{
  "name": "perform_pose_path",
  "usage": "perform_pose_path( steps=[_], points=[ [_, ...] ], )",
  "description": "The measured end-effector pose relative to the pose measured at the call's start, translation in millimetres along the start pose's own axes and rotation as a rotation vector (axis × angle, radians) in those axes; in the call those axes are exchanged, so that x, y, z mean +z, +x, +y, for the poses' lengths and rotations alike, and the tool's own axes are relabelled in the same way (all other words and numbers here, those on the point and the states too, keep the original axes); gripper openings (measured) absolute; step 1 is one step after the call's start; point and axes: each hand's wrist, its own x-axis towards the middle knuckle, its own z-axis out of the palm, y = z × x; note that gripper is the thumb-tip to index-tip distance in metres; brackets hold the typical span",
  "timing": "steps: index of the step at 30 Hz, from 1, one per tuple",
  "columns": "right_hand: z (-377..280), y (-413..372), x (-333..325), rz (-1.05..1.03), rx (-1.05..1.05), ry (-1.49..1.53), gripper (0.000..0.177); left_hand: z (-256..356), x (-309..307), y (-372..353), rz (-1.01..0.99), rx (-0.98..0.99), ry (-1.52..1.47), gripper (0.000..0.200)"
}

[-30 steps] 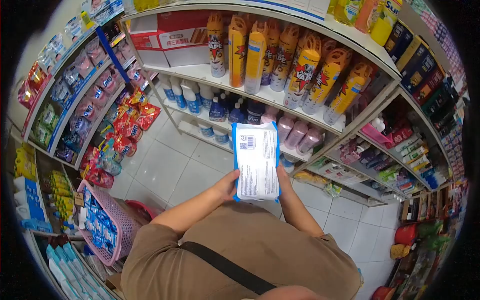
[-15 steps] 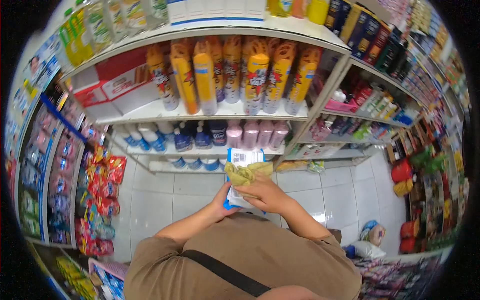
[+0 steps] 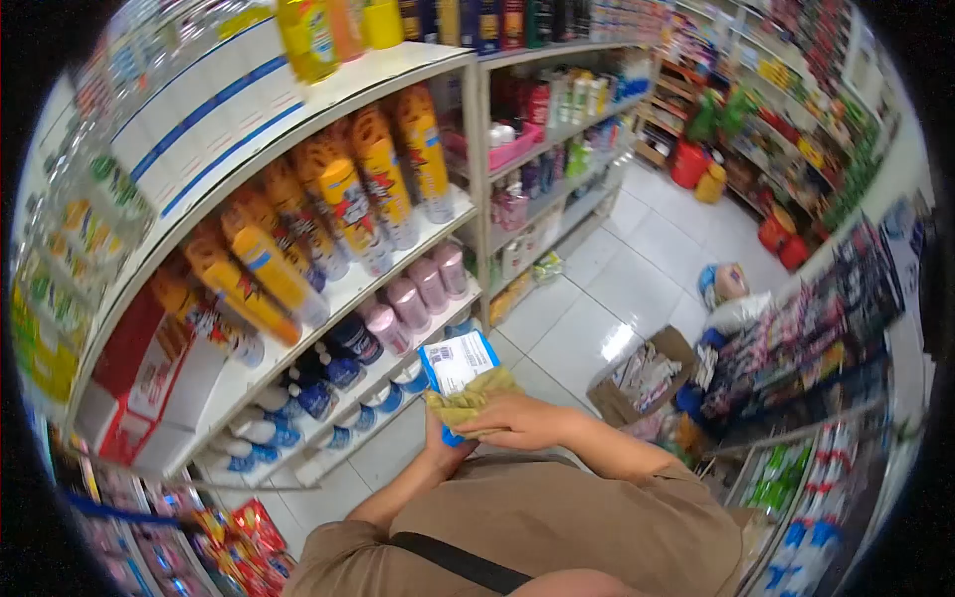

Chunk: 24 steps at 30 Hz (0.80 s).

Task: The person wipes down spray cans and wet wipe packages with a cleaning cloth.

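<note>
One white-and-blue packet (image 3: 458, 360), before the torso (image 3: 567, 517), is gripped by the left hand (image 3: 443, 438), yellowish cloth (image 3: 466, 398) clutched against it by the right hand (image 3: 527, 422); apparent step: wiping, any next stroke calling for steady support.

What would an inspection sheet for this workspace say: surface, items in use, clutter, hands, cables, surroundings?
Surface: no table under the work; pale tiled floor beyond it
Items in use: white-and-blue packet, printed label facing up; bunched yellowish cloth lying across it
Clutter: filled cardboard box on the floor
Hands: left hand supports the packet; right hand lies over the cloth, its grip hidden
Cables: nothing seen
Surroundings: shelves stocked with yellow-and-orange spray cans and pink bottles
</note>
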Motion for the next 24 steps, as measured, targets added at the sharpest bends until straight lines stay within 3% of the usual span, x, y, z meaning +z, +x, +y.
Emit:
perform_pose_path(
  steps=[4,6,9,11,15,19,20,23,24],
  points=[
    [-7.0,-22.6,5.7,0.398,-0.041,-0.278,0.045,-7.2,17.0,6.8,0.066,-0.211,0.031,0.073],
    [1.5,-32.0,-2.4,0.42,0.286,-0.281,0.044,-14.6,26.5,3.7,0.099,-0.302,0.153,0.072],
    [-12.7,-42.9,-26.5,0.658,0.39,-0.308,0.045,-29.0,34.9,3.4,0.024,-0.319,0.332,0.07],
    [-9.7,-57.0,-31.9,0.716,0.334,-0.332,0.046,-30.7,38.6,10.5,-0.019,-0.439,0.137,0.065],
    [-40.1,-90.2,-36.0,0.711,0.334,-0.177,0.049,-33.1,84.2,46.7,-0.08,-0.333,0.164,0.051],
    [-57.3,-111.8,-13.9,0.789,0.095,-0.166,0.051,-51.6,113.7,86.7,-0.125,-0.329,0.13,0.051],
    [-62.7,-118.0,-8.8,0.727,0.145,-0.14,0.05,-60.5,117.6,93.3,-0.131,-0.346,0.121,0.051],
    [-70.4,-135.7,-12.6,0.725,-0.002,-0.486,0.049,-97.7,122.4,105.8,-0.148,-0.459,0.097,0.051],
    [-72.4,-143.7,-15.9,0.714,-0.032,-0.475,0.047,-113.3,121.0,105.1,-0.145,-0.512,0.088,0.051]
  ],
)
